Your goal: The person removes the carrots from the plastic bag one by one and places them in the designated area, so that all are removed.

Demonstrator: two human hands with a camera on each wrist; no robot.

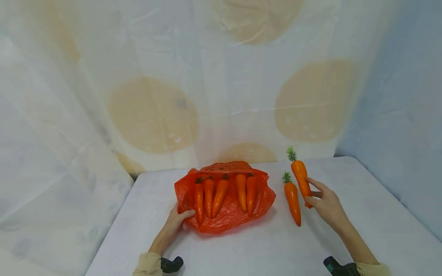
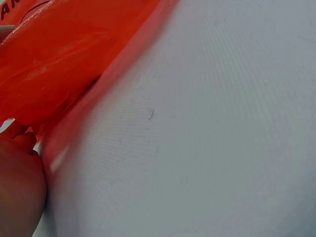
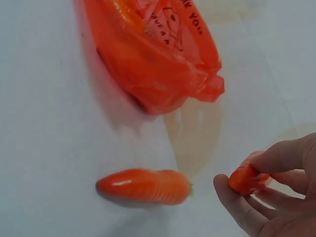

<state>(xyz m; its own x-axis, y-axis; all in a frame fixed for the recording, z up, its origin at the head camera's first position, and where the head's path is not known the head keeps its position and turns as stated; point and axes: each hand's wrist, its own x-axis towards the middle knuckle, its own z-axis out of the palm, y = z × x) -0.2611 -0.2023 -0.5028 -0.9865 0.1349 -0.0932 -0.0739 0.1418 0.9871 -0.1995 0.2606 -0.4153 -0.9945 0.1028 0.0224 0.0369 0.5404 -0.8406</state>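
Observation:
A red plastic bag [image 1: 229,224] lies on the table with its mouth spread, and several orange carrots [image 1: 219,197] sit side by side in it. My left hand [image 1: 173,222] grips the bag's left edge, thumb over the plastic; its other fingers are mostly hidden. To the right of the bag, my right hand [image 1: 329,207] pinches a carrot [image 1: 301,177] near its lower end, with the green top pointing up and away. Just left of that one, another carrot [image 1: 292,201] lies on the table, tip toward me. The right wrist view shows the held carrot [image 3: 244,180] between thumb and fingers.
The white table [image 1: 252,253] ends at the back against a pale curtain [image 1: 235,96] with tan circles. Curtain-like sheets [image 1: 407,115] also close off both sides. Dark printed lettering [image 3: 190,15] shows on the bag's inner side.

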